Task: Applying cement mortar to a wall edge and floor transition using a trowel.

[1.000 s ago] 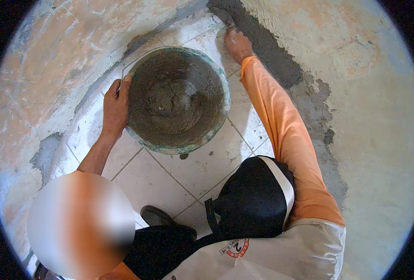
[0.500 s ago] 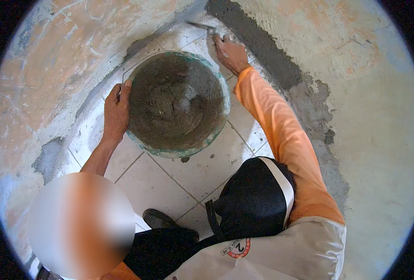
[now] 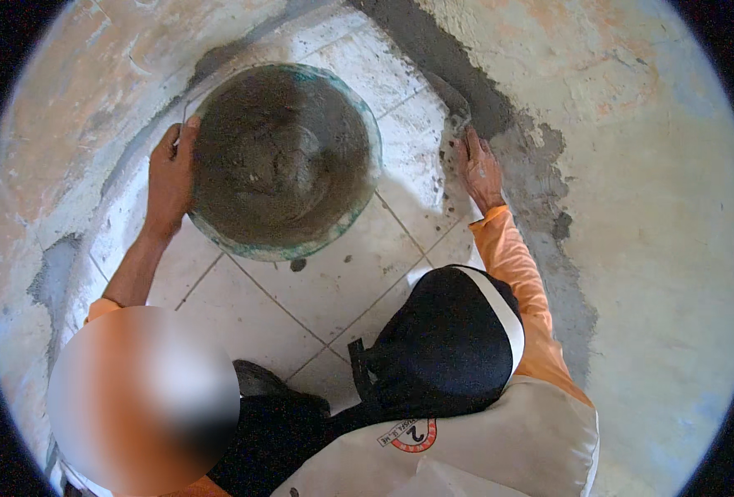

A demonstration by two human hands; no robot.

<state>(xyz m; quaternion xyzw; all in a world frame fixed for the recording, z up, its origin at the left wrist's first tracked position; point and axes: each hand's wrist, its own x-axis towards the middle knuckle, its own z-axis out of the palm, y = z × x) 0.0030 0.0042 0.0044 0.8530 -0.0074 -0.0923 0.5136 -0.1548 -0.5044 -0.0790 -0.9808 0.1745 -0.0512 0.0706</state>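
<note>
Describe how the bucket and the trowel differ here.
The bucket is wide and round; the trowel is smaller and narrower. The bucket contains grey mortar; the trowel's blade is beside the dark mortar strip. The left hand grips the bucket; the right hand has the trowel. Both are held.

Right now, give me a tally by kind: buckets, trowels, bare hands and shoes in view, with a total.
Bucket: 1
Trowel: 1
Bare hands: 2 (left hand, right hand)
Dark shoe, partly hidden: 1
Total: 5
</note>
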